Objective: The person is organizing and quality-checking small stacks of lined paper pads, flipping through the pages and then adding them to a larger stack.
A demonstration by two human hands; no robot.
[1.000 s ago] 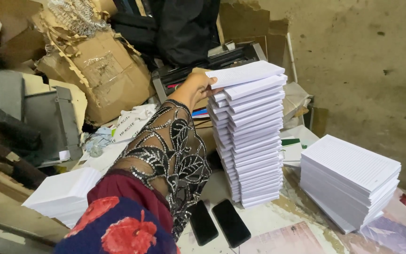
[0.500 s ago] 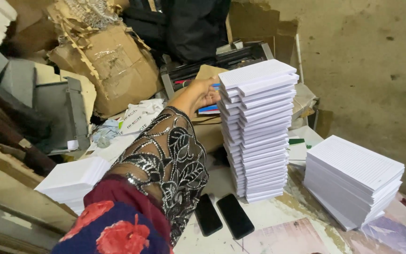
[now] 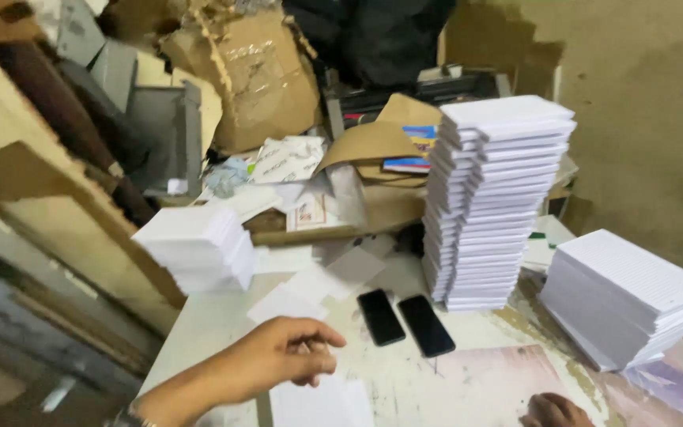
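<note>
The left hand (image 3: pixel 278 360) hovers palm-down over loose white sheets (image 3: pixel 322 399) on the bench (image 3: pixel 468 379), fingers loosely curled, holding nothing. The right hand (image 3: pixel 551 411) barely shows; its fingers cannot be told. It looks like gathering sheets; next comes a careful pinch. Beyond lie two phones (image 3: pixel 405 320) and the tall paper stack (image 3: pixel 492 202).

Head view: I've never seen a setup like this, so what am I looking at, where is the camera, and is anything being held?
There is no machine, only a person's two bare hands, filmed by a camera on their head looking down at a white table. The left hand hovers over a loose white sheet, fingers curled, gripping nothing I can see. The right hand barely shows at the bottom edge. On the table lie two black phones, a tall stack of white pads, and lower stacks at the left and right.
</note>
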